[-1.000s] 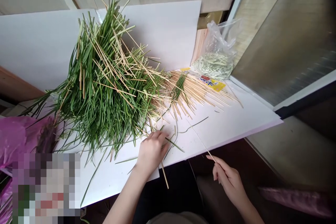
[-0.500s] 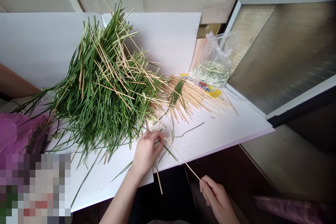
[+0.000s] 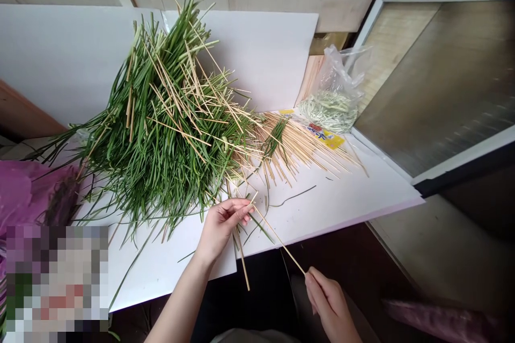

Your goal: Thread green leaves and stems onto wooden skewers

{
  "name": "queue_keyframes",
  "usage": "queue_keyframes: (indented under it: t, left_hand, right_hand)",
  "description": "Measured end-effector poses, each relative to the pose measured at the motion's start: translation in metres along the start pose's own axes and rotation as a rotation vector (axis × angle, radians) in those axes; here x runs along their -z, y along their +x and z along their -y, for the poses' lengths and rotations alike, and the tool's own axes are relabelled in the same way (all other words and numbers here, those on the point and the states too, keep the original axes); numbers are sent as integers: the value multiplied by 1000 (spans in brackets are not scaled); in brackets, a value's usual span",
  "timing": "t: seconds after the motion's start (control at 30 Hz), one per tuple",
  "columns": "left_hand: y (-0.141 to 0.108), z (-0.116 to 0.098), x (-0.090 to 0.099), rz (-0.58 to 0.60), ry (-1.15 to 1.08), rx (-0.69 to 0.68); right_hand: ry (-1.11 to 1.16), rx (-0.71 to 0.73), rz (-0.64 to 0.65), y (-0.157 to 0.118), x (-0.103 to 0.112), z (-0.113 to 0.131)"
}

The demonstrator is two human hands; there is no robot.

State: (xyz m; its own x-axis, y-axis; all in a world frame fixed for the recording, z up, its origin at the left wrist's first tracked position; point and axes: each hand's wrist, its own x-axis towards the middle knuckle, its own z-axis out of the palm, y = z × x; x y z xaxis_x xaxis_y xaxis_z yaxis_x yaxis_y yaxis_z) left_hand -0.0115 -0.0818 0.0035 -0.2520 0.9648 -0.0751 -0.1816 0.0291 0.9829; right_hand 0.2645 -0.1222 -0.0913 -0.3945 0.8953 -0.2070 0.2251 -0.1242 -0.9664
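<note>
My right hand (image 3: 328, 297) is closed around the lower end of a thin bamboo skewer (image 3: 281, 244), which slants up and left. At the skewer's far tip, my left hand (image 3: 227, 222) pinches a short, thin pale stem (image 3: 253, 198) between thumb and fingers; it crosses the tip, and whether it is pierced I cannot tell. Just behind the left hand rises a big heap of green chives (image 3: 173, 155) with bamboo skewers lying across it. Another skewer (image 3: 243, 265) pokes over the table's front edge below the left hand.
Many loose skewers (image 3: 309, 147) fan out right of the heap, with a small chive bunch (image 3: 276, 139) on them. A clear plastic bag (image 3: 332, 104) of pale green strips stands behind. A framed glass panel (image 3: 438, 86) is on the right; purple plastic (image 3: 28, 193) lies left. The white tabletop (image 3: 298, 214) carries stray blades.
My left hand has turned so its thumb and fingers show, and the pale stem now sticks up at the skewer's tip. The right hand keeps its grip; the view has shifted slightly.
</note>
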Motion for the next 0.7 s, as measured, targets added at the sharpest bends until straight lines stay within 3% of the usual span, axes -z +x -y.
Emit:
queue_keyframes:
  t: [0.13,0.7]
  left_hand:
    - [-1,2,0,12,-42,-5]
    - [0,2,-4,-53,-114,-9]
  right_hand:
    - [7,11,-46,-2,-1,3]
    - [-56,57,-35,-5,1,-8]
